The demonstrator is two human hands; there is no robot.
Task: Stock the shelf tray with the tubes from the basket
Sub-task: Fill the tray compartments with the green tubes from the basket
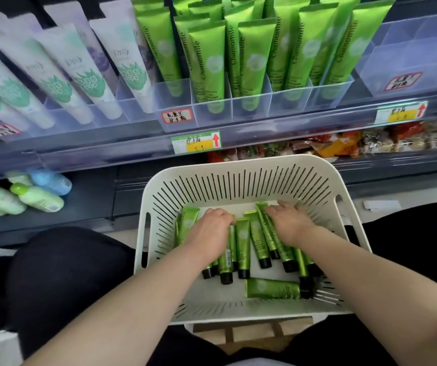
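Green tubes (243,241) lie in the white basket (238,186) at 6 o'clock, the shelf tray (288,104) at 12. The left hand (212,229) curls over tube ends, grip unclear. The right hand (291,220) rests nearly flat on tubes at 2 o'clock.

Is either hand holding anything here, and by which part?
Nothing is lifted. The left hand curls over the crimped ends of green tubes in the basket; a real grip cannot be told. The right hand rests flat on others.
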